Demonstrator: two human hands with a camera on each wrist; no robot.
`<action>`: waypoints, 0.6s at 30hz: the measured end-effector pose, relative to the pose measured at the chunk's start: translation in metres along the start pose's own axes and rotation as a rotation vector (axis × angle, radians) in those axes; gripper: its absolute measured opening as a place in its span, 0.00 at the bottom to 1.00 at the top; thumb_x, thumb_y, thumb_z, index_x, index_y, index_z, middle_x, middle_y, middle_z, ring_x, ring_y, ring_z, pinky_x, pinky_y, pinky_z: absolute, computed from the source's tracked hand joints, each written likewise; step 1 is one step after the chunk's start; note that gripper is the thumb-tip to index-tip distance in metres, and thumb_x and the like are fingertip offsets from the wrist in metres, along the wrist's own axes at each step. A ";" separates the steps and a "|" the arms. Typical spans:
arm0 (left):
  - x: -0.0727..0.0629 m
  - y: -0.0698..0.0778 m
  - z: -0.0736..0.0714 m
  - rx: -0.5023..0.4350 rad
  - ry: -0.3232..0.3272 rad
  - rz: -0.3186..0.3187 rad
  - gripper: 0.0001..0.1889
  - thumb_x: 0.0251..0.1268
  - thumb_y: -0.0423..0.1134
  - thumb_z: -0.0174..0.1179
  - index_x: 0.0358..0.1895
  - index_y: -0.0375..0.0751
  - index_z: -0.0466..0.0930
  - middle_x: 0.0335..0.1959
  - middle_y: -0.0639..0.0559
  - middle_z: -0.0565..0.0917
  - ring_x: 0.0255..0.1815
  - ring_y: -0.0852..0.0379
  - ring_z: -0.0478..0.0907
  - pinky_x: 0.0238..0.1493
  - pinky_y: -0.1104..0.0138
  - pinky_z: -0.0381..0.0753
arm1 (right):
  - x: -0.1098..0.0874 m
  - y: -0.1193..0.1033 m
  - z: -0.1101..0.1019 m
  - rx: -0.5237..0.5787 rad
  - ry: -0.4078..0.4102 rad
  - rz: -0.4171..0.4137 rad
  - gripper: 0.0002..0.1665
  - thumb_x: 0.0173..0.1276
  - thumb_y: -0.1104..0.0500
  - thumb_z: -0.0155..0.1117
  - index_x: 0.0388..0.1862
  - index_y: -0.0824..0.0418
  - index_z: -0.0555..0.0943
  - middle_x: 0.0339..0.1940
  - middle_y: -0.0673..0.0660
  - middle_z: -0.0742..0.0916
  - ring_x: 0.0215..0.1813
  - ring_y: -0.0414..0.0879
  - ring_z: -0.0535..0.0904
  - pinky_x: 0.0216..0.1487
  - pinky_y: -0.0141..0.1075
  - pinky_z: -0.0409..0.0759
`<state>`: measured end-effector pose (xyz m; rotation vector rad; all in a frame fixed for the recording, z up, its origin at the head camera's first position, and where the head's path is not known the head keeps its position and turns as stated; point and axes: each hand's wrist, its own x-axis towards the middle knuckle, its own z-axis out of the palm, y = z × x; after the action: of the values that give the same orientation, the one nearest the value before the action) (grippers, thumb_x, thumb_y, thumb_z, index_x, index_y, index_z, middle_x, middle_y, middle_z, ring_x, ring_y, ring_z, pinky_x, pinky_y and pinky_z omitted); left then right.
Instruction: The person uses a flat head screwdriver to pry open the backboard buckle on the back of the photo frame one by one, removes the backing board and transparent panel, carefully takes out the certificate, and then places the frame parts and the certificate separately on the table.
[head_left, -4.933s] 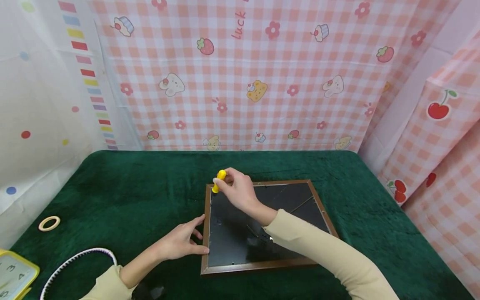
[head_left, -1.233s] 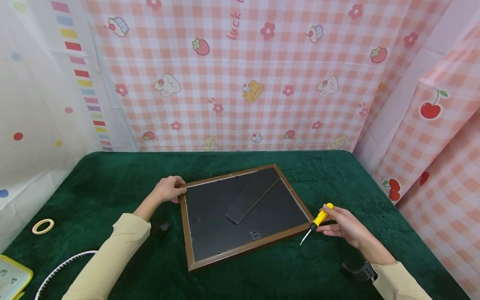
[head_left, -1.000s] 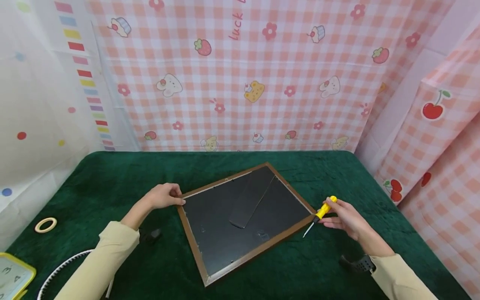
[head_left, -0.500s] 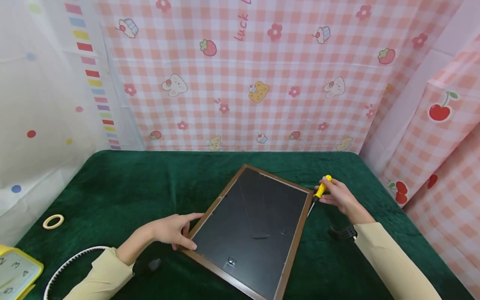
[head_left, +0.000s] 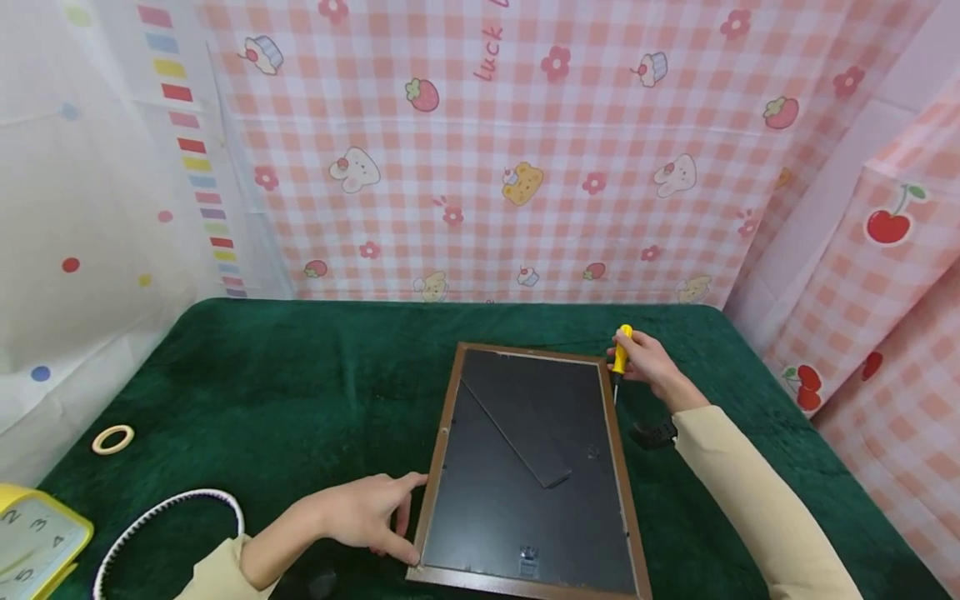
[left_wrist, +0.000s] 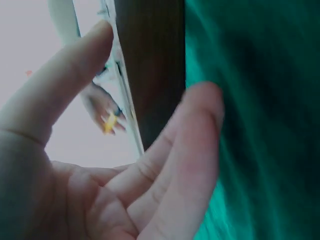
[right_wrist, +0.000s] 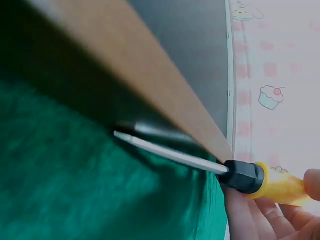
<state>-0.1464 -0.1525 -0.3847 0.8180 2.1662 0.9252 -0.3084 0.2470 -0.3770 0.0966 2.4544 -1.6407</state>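
A brown picture frame (head_left: 487,581) lies with its black back up on the green cloth, a fold-down stand (head_left: 557,478) showing on it. My left hand (head_left: 362,512) is at the frame's left side, thumb on the near-left corner and index fingertip at the outer edge; the left wrist view shows its fingers spread beside the dark edge (left_wrist: 152,65). In my right hand (head_left: 647,360) is a yellow-handled screwdriver (head_left: 621,354), gripped by the handle. Its metal shaft (right_wrist: 170,154) points down along the frame's right side, beside the far-right corner. The right fingers are near that corner.
On the left of the table lie a pale ring (head_left: 112,440), a white-and-dark hoop (head_left: 202,493) and a yellow-rimmed clock (head_left: 45,537). A pink checked cloth (head_left: 480,133) hangs behind the table's far edge (head_left: 360,303).
The picture frame has turned on the table, its short side now facing me. My left hand moved down to the near-left corner; my right hand, still holding the screwdriver, went up to the far-right one.
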 end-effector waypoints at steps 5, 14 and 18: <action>-0.001 0.008 0.009 0.026 0.002 0.009 0.40 0.51 0.48 0.63 0.61 0.27 0.55 0.20 0.61 0.75 0.14 0.64 0.73 0.22 0.72 0.71 | 0.006 -0.008 0.012 -0.027 0.010 -0.010 0.32 0.70 0.44 0.37 0.61 0.68 0.59 0.53 0.68 0.72 0.49 0.56 0.74 0.43 0.40 0.74; 0.003 0.006 0.014 0.036 0.092 0.021 0.35 0.54 0.51 0.59 0.58 0.30 0.61 0.17 0.61 0.74 0.12 0.64 0.72 0.25 0.73 0.72 | 0.006 -0.010 0.015 -0.041 0.056 -0.062 0.34 0.69 0.42 0.38 0.61 0.67 0.60 0.52 0.67 0.73 0.52 0.57 0.71 0.46 0.44 0.71; 0.006 0.005 0.016 0.080 0.136 -0.022 0.39 0.52 0.56 0.58 0.59 0.28 0.60 0.16 0.60 0.73 0.12 0.63 0.71 0.23 0.72 0.71 | 0.012 -0.006 0.010 -0.089 0.170 -0.135 0.38 0.62 0.33 0.42 0.60 0.59 0.66 0.48 0.57 0.79 0.52 0.51 0.70 0.47 0.56 0.66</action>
<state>-0.1366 -0.1391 -0.3914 0.7877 2.3380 0.9117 -0.3199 0.2347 -0.3775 0.0615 2.7124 -1.6353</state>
